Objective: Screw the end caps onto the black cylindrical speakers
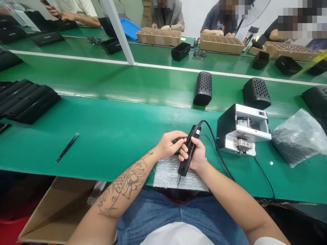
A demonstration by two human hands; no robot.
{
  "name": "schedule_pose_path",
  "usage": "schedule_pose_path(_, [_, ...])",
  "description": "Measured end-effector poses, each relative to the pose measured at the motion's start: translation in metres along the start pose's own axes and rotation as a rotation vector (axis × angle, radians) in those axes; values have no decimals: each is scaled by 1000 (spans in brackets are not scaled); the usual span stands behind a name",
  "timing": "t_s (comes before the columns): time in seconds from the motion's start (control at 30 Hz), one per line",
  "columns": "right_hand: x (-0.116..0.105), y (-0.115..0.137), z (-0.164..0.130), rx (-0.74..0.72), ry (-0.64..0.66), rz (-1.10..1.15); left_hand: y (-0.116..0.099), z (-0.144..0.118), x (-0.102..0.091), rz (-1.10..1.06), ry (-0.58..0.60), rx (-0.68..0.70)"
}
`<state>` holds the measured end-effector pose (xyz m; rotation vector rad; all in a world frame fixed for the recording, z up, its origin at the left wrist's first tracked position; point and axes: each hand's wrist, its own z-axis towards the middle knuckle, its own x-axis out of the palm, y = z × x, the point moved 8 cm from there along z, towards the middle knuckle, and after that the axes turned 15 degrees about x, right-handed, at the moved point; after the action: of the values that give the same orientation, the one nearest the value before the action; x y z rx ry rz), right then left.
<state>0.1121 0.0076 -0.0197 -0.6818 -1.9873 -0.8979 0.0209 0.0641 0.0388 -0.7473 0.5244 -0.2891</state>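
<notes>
A black electric screwdriver (189, 149) is wrapped in my right hand (198, 154), tilted with its thin bit pointing down toward the table's front edge. Close against the upper side of its body, my left hand (172, 144) has thumb and fingers pinched together; whether something small sits between them is hidden. Under both hands lies a bubble-wrap pad (166, 173) at the table's edge. From the top of the tool a black cable (216, 143) curves off to the right.
A screw feeder machine (244, 131) stands right of my hands, beside a clear plastic bag (298, 136) of dark small parts. Tweezers (67, 148) lie at left, near stacked black housings (28, 100). Black perforated speaker housings (203, 88) stand on the conveyor belt (153, 83). Several people work across it.
</notes>
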Motion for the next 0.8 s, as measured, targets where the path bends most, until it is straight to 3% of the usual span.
schedule_pose_path(0.1, [0,1,0,-11,-1,-7,5,-2,-3,-83,-111,-89])
schedule_pose_path(0.2, [0,1,-1,-6,-7,-17,15,-6,-9,-372,-307,-225])
schedule_pose_path(0.27, [0,0,-2,6,-11,-17,18,-5,-12,-530,-376,-272])
schedule_pose_path(0.47, [-6,-1,0,34,-46,-4,11,5,-13,-1150,-466,-402])
schedule_pose_path(0.8, [-6,-2,-1,32,-92,-9,-4,5,-5,-1276,-398,-397])
